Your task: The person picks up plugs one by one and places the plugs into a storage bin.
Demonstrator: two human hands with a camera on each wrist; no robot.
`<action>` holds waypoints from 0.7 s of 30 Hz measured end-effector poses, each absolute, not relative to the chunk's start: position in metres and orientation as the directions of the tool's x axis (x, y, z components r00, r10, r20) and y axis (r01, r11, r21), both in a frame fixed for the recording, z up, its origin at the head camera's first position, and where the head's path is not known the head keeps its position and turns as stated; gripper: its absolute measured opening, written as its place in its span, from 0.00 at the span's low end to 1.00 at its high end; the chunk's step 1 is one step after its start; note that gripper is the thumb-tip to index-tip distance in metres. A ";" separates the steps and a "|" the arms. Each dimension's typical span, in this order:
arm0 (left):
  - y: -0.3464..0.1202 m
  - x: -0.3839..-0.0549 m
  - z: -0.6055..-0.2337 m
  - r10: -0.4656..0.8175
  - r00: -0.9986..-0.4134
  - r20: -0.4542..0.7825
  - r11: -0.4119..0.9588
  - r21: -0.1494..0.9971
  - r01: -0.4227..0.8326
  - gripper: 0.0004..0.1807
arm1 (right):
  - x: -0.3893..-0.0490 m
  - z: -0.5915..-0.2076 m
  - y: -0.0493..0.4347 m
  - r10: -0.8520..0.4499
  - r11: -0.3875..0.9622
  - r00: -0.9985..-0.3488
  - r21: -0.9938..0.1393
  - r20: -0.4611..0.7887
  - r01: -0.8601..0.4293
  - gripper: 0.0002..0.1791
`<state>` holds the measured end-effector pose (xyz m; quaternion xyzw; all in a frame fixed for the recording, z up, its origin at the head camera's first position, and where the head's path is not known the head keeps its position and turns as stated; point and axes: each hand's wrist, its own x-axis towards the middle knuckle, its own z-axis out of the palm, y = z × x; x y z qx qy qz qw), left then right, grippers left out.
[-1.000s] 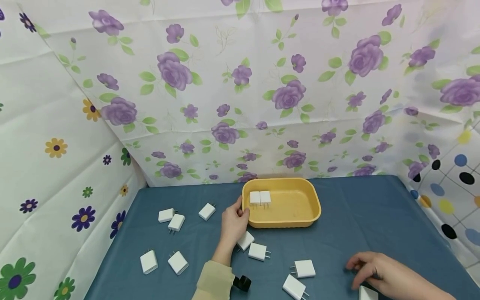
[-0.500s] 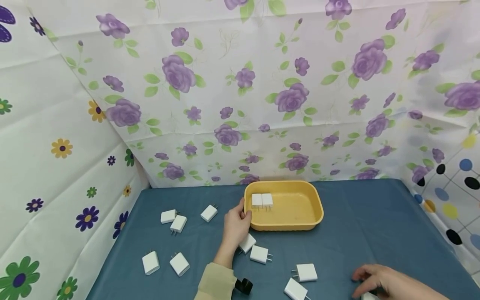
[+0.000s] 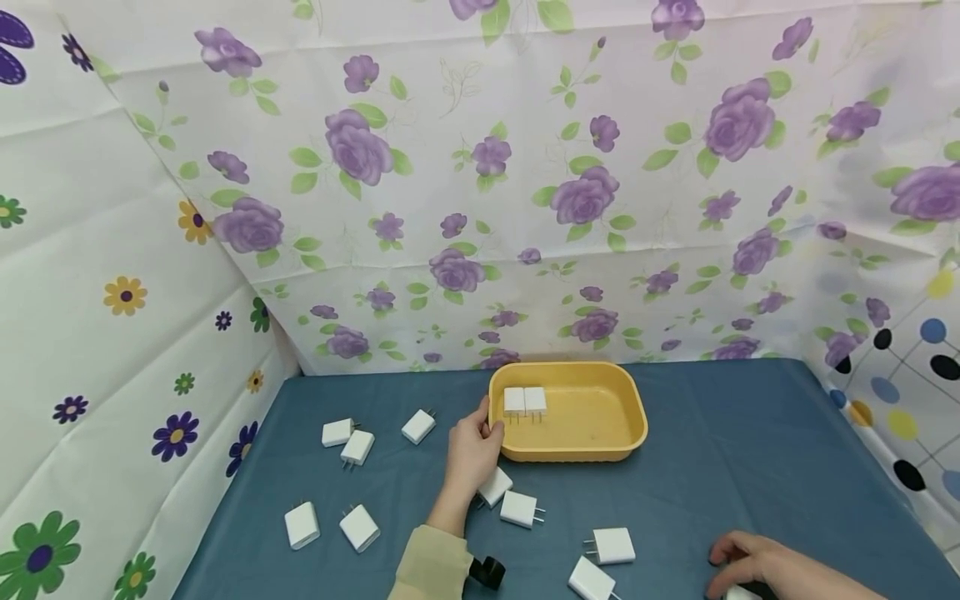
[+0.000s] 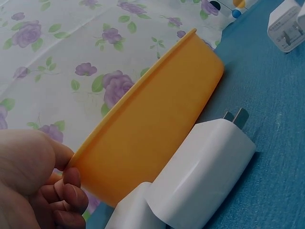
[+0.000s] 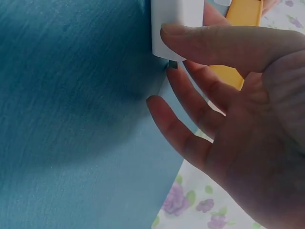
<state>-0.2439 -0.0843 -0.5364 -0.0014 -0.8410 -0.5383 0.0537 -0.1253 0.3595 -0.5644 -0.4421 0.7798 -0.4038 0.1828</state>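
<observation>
In the head view, the tray (image 3: 567,455) sits on the blue table (image 3: 720,450) before a flowered sheet (image 3: 540,275), with two plugs (image 3: 513,402) side by side in its left part. The left hand (image 3: 475,454) pinches the tray's left rim. Five loose plugs (image 3: 359,528) lie left of the tray, two near plugs (image 3: 519,508) just in front of it, and two farther plugs (image 3: 613,546) well in front. The right hand (image 3: 765,567) is well apart from the tray, in front and to the right, at a held plug (image 3: 738,592).

In the left wrist view, curled fingers grip the tray's rim. Two plugs lie beside its outer wall; whether they touch it, I cannot tell.

In the right wrist view, the thumb (image 5: 226,45) and a finger behind clamp the held plug, the other fingers spread apart. The tray shows beyond.
</observation>
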 end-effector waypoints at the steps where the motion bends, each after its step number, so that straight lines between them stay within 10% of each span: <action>1: -0.085 -0.244 -0.536 -0.054 -0.994 0.093 0.422 0.905 0.062 0.29 | -0.125 -0.563 0.359 -0.836 0.299 -0.547 -0.797 0.046 -0.524 0.17; 21: -0.085 -0.242 -0.538 -0.050 -0.995 0.090 0.347 0.935 0.067 0.30 | -0.131 -0.560 0.351 -0.777 0.413 -0.622 -0.823 -0.096 -0.389 0.13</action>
